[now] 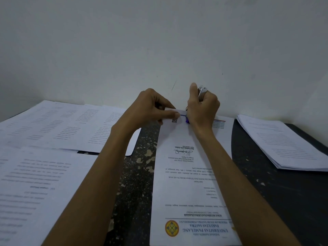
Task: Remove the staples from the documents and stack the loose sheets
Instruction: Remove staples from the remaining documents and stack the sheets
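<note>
A stapled document (186, 174) with a university letterhead lies upside down in the middle of the dark table. At its far edge my left hand (152, 107) pinches the paper between thumb and fingers. My right hand (202, 105) grips a metal staple remover (202, 91), whose silver top sticks out above my fist; its lower end meets the far edge of the sheet near a blue line and a small QR code (174, 120). The staple itself is hidden by my hands.
Loose printed sheets (58, 125) are spread over the left side of the table, with another page (35, 189) nearer me. A thick stack of paper (284, 141) lies at the right. The white wall (159, 41) stands right behind. Worn dark tabletop (276, 196) shows between the papers.
</note>
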